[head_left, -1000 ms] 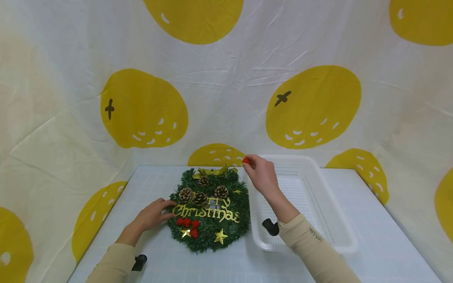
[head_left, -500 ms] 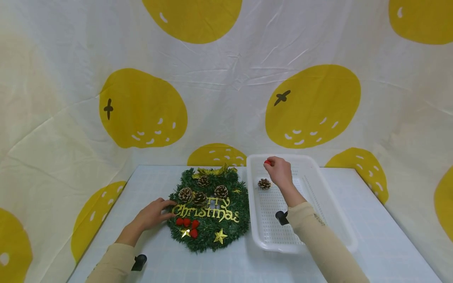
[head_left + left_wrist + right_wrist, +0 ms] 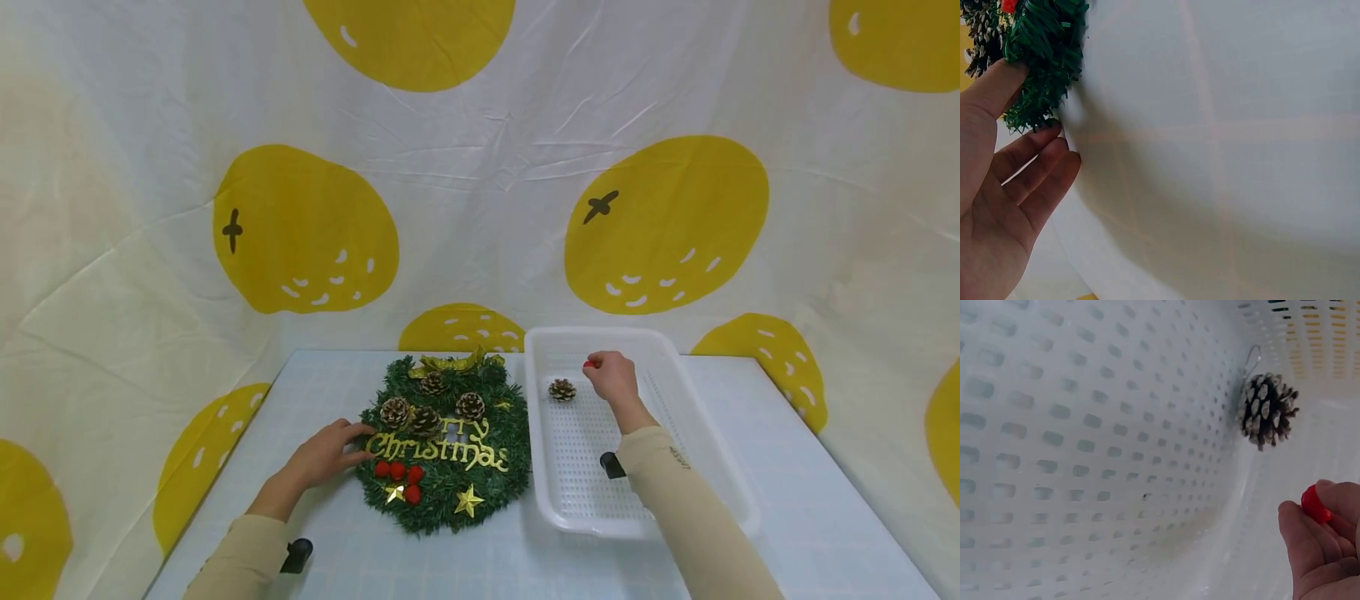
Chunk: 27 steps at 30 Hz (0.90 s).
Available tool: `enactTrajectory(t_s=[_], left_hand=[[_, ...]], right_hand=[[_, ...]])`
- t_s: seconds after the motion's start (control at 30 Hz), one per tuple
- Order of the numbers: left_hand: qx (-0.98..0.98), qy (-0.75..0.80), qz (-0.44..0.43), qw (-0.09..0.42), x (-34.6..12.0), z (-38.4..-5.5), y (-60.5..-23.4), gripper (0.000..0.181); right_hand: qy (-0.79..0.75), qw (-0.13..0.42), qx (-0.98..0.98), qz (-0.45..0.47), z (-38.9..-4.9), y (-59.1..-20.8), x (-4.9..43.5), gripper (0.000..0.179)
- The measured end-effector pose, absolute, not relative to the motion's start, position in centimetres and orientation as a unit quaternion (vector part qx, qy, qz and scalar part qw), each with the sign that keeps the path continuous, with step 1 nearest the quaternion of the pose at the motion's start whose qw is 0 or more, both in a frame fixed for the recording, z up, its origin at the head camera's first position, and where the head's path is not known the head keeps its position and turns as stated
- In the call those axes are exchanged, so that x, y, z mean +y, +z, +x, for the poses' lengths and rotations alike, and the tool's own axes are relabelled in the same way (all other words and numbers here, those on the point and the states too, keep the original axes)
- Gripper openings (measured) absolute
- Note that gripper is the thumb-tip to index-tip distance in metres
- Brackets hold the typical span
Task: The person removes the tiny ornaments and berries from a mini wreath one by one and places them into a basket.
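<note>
My left hand [image 3: 322, 454] is at the left edge of a green Christmas wreath [image 3: 435, 518]. In the left wrist view, the thumb lies on the greenery and the fingers are at its edge, pinching it. Over the white plastic basket [image 3: 537, 467], my right hand [image 3: 613, 379] pinches a small red berry [image 3: 1315, 505] between thumb and fingers. A pinecone [image 3: 1266, 411] with a thin wire loop lies in the basket, to the left of that hand in the head view. Gold "Christmas" lettering [image 3: 442, 451] crosses the wreath, its upper word partly hidden by pinecones.
On the wreath sit several pinecones [image 3: 394, 412], a cluster of red berries [image 3: 397, 471], gold stars [image 3: 468, 501] and a gold ribbon [image 3: 450, 363] at the top. The basket stands right beside the wreath on a pale tablecloth [image 3: 360, 558]. A fruit-patterned curtain [image 3: 487, 225] hangs behind.
My right hand has moved right with the red berry, from above the basket's left rim to over its inside, then lower. The pinecone in the basket has come into sight. My left hand stays put.
</note>
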<state>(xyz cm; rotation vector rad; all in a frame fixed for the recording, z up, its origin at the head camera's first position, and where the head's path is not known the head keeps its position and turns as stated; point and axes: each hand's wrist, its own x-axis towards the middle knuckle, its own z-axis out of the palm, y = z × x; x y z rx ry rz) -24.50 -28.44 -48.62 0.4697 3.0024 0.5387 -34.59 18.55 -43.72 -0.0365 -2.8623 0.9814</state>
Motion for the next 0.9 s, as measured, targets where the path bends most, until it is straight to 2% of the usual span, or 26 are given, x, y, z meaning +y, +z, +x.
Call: enactTrajectory(t_s=[0.6, 0.9], left_hand=[[0.973, 0.172, 0.152, 0.03, -28.4, -24.5, -48.5, 0.041], [0.972, 0.175, 0.153, 0.03, -28.3, -24.5, -48.4, 0.042]], right_hand=[[0.308, 0.008, -0.951, 0.01, -34.7, -45.1, 18.5, 0.033], [0.311, 0.003, -0.95, 0.022, -34.7, -45.4, 18.6, 0.032]])
